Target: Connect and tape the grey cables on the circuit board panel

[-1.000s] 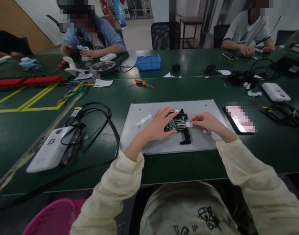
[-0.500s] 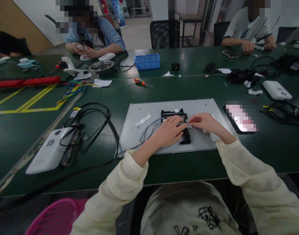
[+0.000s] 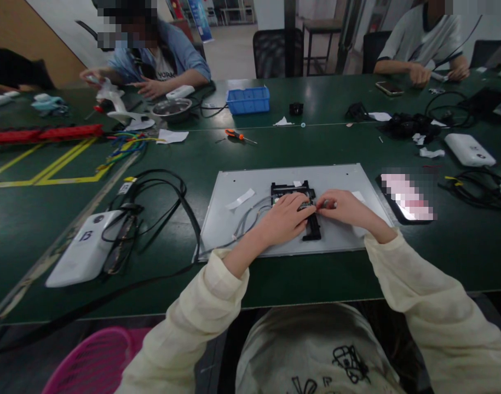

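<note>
Change: the pale strip at my right hand (image 3: 343,207) is no longer showing, so work is probably concentrating there.
Black bracket (image 3: 314,224): lying mid-picture, under my left hand (image 3: 283,220).
Grip: fingers are masking contact; I cannot tell whether either is holding anything.
White board (image 3: 340,239): leaving room lower right; phone (image 3: 406,198) is edging its right side.

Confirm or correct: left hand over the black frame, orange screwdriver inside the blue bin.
The screwdriver is not inside the blue bin; it lies on the green table, as the head view shows. The left hand is over the black frame.
</note>
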`<state>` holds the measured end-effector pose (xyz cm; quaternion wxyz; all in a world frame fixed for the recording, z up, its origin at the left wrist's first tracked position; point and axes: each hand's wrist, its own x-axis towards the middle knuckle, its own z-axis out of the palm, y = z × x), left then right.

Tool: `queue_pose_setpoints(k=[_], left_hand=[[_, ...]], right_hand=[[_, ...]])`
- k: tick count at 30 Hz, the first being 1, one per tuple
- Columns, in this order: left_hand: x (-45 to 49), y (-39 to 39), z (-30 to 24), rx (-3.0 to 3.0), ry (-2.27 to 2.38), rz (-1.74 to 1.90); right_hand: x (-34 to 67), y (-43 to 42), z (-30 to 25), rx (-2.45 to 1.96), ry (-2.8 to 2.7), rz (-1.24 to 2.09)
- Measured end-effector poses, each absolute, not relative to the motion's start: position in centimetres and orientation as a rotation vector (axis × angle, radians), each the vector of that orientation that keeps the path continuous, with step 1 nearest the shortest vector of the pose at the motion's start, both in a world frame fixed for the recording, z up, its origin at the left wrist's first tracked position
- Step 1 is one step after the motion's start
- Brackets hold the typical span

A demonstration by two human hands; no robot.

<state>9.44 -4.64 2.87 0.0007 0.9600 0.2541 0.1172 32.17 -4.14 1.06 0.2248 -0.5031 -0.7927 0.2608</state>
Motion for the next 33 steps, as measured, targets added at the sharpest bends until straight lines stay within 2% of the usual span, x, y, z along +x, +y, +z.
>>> queue_pose_setpoints(k=[14,20,25,33], left_hand=[[8.7,-4.5,3.7,2.91,0.821,0.468],[5.1,-1.8,5.9,2.692,1.264,0.654],[1.4,0.9,4.2,2.468,1.672,0.643],[0.2,1.9,2.5,2.354,1.612,0.501]], right_hand=[[31.9,-4.4,2.0,-1.43,-1.988,0.592],[31.6,-4.6,2.0,-1.413,-1.958,0.562],[31.5,-4.6,2.0,-1.416,-1.953,0.511],[31.5,-4.7,1.9,-1.412,-1.973,0.526]])
